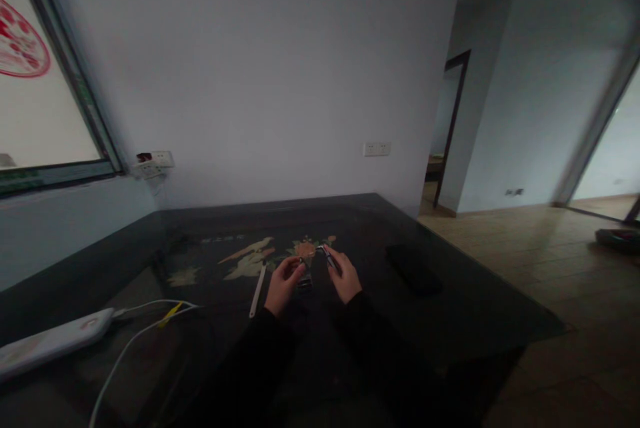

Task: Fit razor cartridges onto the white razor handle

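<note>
Over the middle of the dark glossy table (320, 355), my left hand (283, 287) has its thumb and index finger pinched together. A small thing at those fingertips is too small to name. My right hand (345, 278) is closed round a slim dark tool (329, 257) with a shiny tip that points up and left, towards the other hand. Just below the left fingertips is a small shiny block (305, 281), its kind unclear. Left of my left hand lies a narrow white strip (258, 291), like a ruler, with a hole at its near end.
A black flat object (413, 270) lies on the table to the right. At the left are a white power strip (60, 341) and a white cable (123, 355) with a yellow tie (171, 315). A wall (275, 81) with sockets (377, 149) stands behind the table.
</note>
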The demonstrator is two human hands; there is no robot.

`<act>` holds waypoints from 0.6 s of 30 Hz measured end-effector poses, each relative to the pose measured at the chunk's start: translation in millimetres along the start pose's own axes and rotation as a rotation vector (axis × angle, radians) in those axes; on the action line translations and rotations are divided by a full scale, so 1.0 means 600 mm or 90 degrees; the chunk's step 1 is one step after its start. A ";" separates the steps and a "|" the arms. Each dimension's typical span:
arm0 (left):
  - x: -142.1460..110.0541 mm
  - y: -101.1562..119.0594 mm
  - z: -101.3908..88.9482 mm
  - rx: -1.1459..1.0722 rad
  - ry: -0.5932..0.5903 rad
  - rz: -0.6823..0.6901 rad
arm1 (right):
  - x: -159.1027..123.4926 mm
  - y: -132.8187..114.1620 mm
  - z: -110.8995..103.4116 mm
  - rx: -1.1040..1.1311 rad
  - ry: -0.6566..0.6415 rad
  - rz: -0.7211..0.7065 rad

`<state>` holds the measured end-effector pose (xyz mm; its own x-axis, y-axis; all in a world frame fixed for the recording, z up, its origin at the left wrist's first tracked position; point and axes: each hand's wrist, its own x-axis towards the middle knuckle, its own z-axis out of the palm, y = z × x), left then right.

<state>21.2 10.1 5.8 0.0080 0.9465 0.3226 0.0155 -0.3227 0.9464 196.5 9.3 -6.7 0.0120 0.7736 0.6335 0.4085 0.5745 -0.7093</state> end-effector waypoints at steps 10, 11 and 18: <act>0.002 -0.012 0.004 0.001 -0.005 0.001 | 0.006 -0.007 0.044 -0.350 -0.200 0.146; 0.003 -0.012 0.003 0.004 -0.009 0.005 | 0.007 -0.009 0.048 -0.360 -0.200 0.150; 0.000 -0.011 0.005 0.000 -0.025 0.030 | 0.004 -0.022 0.060 -0.444 -0.212 0.149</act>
<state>23.9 12.1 -0.4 0.0473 0.9291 0.3667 0.0140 -0.3677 0.9299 158.0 13.4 -6.8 -0.0591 0.9555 0.2891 0.9056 0.1731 -0.3872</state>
